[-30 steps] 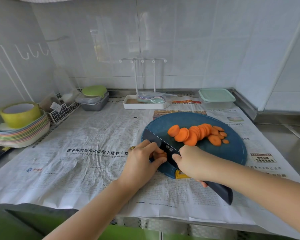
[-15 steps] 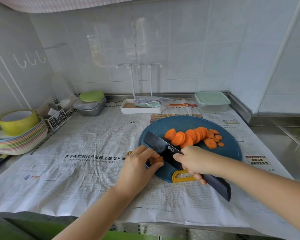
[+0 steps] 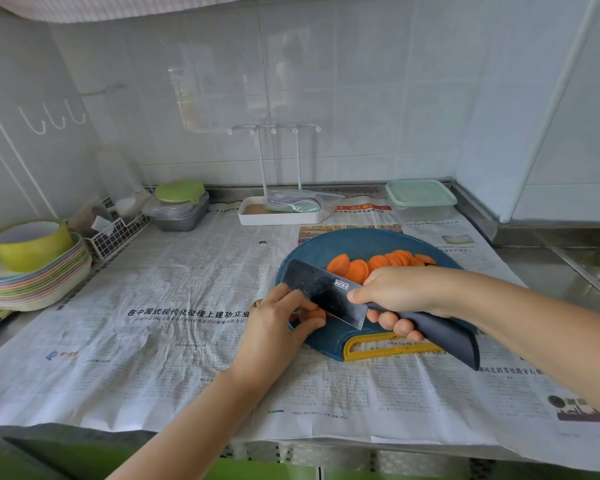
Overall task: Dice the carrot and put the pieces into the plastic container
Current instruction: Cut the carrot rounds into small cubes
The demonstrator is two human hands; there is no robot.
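Knife (image 3: 326, 296) has come up off the board (image 3: 326, 244) since half a second ago. The blade was down by the carrot stub (image 3: 313, 313) and now it's lifted with its flat side facing up at the camera. Right hand (image 3: 399, 292) rose with it, so it now covers the near end of the slices (image 3: 354, 268). Its fingers are wrapped round the handle, thumb up at the blade. Left hand (image 3: 278, 317) hasn't budged: fingers pinched on the stub at the board's near-left edge, and the blade hides most of it.

Slices lie in an overlapping row across the middle of the board. Container (image 3: 421, 199) sits at the back right corner with its pale green lid on, well apart from the board.

Newspaper (image 3: 153, 306) covers most of the surface (image 3: 551, 271). White rack (image 3: 281, 216) stands behind the board. Grey tubs (image 3: 181, 213) and a wire basket (image 3: 118, 233) are back left, and further left is a plate stack (image 3: 32, 289) with a green bowl (image 3: 28, 244) on top.
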